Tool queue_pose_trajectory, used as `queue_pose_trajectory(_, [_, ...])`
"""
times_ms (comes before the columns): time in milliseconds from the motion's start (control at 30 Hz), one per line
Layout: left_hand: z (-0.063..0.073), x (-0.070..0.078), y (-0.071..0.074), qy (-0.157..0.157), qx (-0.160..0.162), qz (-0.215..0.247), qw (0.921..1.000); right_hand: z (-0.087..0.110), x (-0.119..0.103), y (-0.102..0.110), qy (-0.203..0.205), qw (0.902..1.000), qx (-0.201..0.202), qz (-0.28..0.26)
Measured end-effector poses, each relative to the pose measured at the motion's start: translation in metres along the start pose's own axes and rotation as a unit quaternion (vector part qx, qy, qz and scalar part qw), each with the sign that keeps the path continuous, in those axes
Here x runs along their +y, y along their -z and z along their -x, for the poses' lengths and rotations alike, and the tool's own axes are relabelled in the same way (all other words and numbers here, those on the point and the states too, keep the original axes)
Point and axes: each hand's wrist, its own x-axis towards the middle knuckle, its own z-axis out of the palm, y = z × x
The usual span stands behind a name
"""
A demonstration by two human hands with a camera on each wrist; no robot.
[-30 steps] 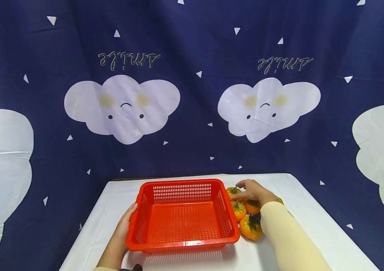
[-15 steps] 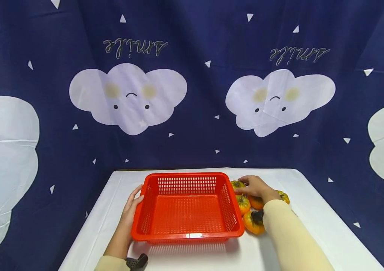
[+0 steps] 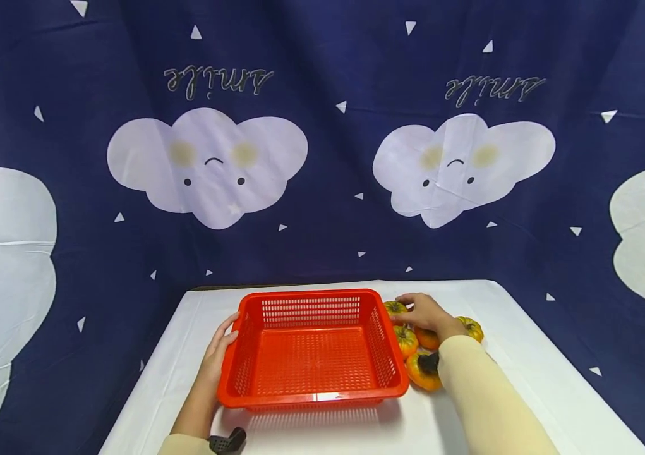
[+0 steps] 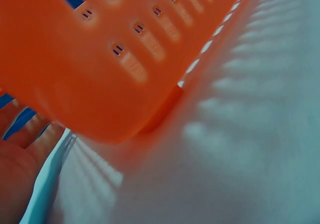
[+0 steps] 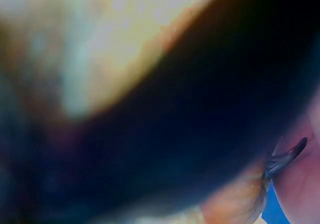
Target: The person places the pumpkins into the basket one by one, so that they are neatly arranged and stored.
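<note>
In the head view, a red plastic basket (image 3: pixel 313 399) stands on the white table. My left hand (image 3: pixel 215 354) touches the outside of its left wall, fingers mostly straight; the left wrist view shows the palm and fingers (image 4: pixel 37 139) beside a lower corner of the basket. Right of the basket, my right hand (image 3: pixel 429 314) pinches the farthest small pumpkin (image 3: pixel 394 308) between thumb and fingers. Other small orange-green pumpkins sit close under and around that hand: one pumpkin (image 3: pixel 406 341) by the basket wall, a nearer pumpkin (image 3: pixel 420 378) and a pumpkin (image 3: pixel 471 328) at the right.
The white table (image 3: pixel 299 436) ends at a dark blue curtain (image 3: pixel 333 253) with cloud prints. A black strap device (image 3: pixel 227 440) sits on the left wrist. Something dark and blurred fills most of the right wrist view, with a pumpkin stem (image 5: pixel 287 159) at its lower right.
My right hand has closed its fingers around the farthest pumpkin. The left hand has slid farther up the basket's left side. The head view has shifted slightly.
</note>
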Motion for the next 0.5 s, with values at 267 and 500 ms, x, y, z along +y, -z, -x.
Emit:
queue_pose_trajectory(267, [-0.003, 0.0018, 0.0025, -0.006, -0.029, -0.009, 0.9995, -0.0034, -0.0027, 0.0015, 0.005, 0.9995, 0.032, -0.001])
queue_pose_trajectory(500, [-0.0035, 0.0002, 0.0033, 0.001, -0.033, -0.012, 0.9994, -0.0014, -0.0009, 0.0088, 0.01, 0.9978, 0.065, -0.015])
